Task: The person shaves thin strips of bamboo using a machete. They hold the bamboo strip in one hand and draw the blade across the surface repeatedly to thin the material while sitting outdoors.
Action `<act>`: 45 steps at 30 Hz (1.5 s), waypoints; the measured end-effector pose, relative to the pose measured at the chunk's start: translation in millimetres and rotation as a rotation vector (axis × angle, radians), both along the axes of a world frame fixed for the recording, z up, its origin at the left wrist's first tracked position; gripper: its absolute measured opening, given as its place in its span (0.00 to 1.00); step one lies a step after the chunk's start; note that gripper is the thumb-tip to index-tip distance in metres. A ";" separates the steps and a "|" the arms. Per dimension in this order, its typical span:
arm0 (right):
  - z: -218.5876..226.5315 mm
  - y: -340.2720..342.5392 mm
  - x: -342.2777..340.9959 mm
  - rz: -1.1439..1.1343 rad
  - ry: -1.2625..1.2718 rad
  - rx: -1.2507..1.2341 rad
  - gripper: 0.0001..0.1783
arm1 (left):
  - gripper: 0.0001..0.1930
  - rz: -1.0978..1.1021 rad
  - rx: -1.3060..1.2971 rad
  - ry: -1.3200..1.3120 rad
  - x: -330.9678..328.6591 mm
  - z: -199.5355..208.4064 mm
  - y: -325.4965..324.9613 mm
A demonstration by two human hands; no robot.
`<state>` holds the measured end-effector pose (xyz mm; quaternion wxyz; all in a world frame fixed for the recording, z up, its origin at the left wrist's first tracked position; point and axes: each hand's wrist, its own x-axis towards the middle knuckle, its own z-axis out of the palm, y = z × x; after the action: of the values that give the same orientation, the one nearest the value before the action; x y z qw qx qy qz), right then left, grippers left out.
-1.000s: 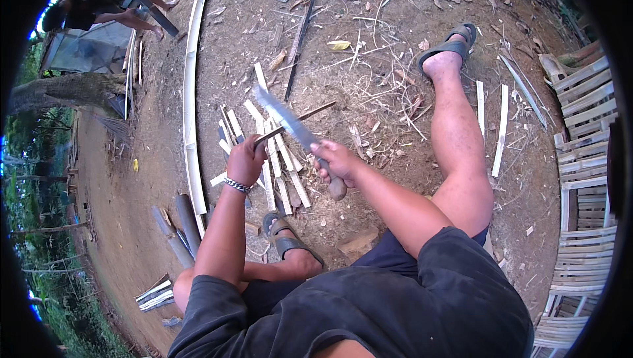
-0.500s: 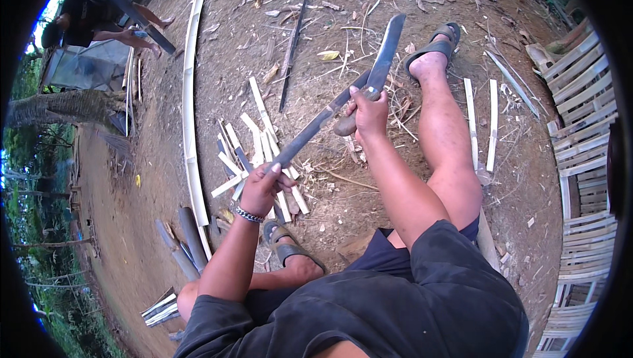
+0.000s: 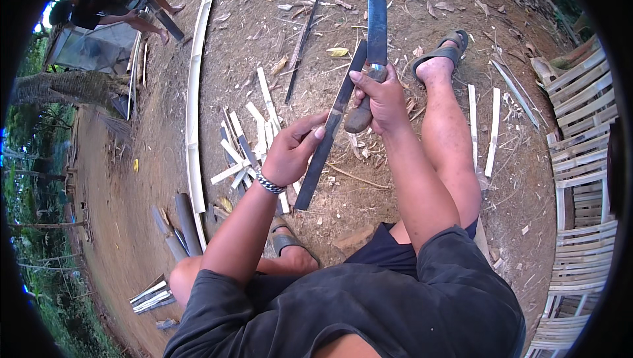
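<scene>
My left hand (image 3: 293, 150), with a chain bracelet at its wrist, pinches a dark bamboo strip (image 3: 319, 167) near its middle, thumb on top. The strip slants from lower left to upper right, and a node shows just above my fingers. My right hand (image 3: 384, 99) is wrapped round the wooden handle (image 3: 359, 119) of a machete. The machete's dark blade (image 3: 376, 18) points away from me, its tip at the top rim of the view. The strip's far end lies close beside the blade and handle; whether they touch, I cannot tell.
Pale split bamboo pieces (image 3: 260, 124) lie heaped beyond my left foot. A long bamboo length (image 3: 194, 94) runs along the left. Bamboo slats (image 3: 583, 160) stand at the right. At the far left another person (image 3: 89, 2) bends beside a dark pole (image 3: 148, 2).
My left hand has shifted from the strip's near end to its middle. The strip is steeper, and the machete has swung left to point nearly straight away from me.
</scene>
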<state>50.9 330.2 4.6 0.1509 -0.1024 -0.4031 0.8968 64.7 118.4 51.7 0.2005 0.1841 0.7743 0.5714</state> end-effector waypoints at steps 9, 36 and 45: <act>-4.9 0.5 3.2 0.008 -0.004 0.104 0.24 | 0.10 0.058 -0.130 -0.025 2.9 -21.8 -20.6; -7.4 -43.5 15.0 0.106 -0.104 0.887 0.20 | 0.09 0.276 0.231 0.052 -40.9 -57.4 -21.3; -61.2 -22.2 25.9 0.252 -0.340 1.170 0.17 | 0.18 0.386 0.197 -0.006 -15.2 -126.2 -62.9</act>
<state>76.8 308.0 -56.6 0.0087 -0.0956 -0.8552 0.5093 49.6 55.5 -74.6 0.0707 0.0494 0.7349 0.6727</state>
